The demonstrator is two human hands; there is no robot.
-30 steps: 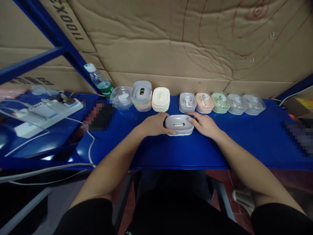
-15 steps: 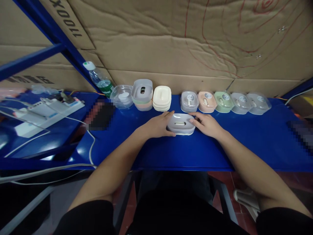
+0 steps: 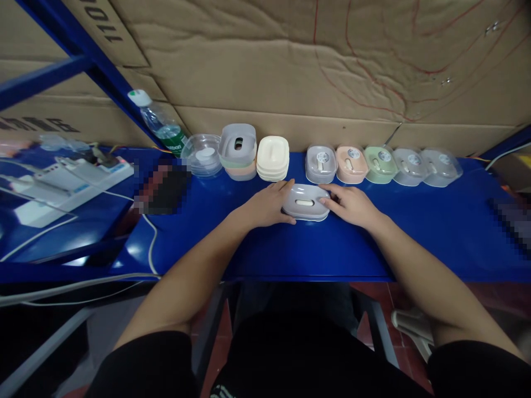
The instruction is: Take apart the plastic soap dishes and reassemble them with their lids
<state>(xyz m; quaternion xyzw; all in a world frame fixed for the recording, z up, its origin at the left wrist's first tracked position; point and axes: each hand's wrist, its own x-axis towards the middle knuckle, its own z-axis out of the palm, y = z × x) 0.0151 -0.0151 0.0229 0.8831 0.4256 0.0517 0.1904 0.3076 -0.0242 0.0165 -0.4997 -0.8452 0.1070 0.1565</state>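
Grey slotted container [image 3: 306, 203] sits on blue table [image 3: 307, 251] near lidded containers [image 3: 380, 165], left hand [image 3: 271, 205] clasping its left end between spread thumb and fingers, right hand [image 3: 352, 205] gripping its right end, thumb and index parted, probably bracing both ends to hold it square.

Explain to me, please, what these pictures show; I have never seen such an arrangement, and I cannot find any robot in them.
There is no robot: a person works with bare hands. A camera worn on that person's head looks forward and down. Along the back of the blue table, from left to right, are a bottle, clear plastic pieces, a stack with a gray top, a cream stack and five lidded boxes in a row. Nearer the person, the left hand and right hand hold a gray container between them.
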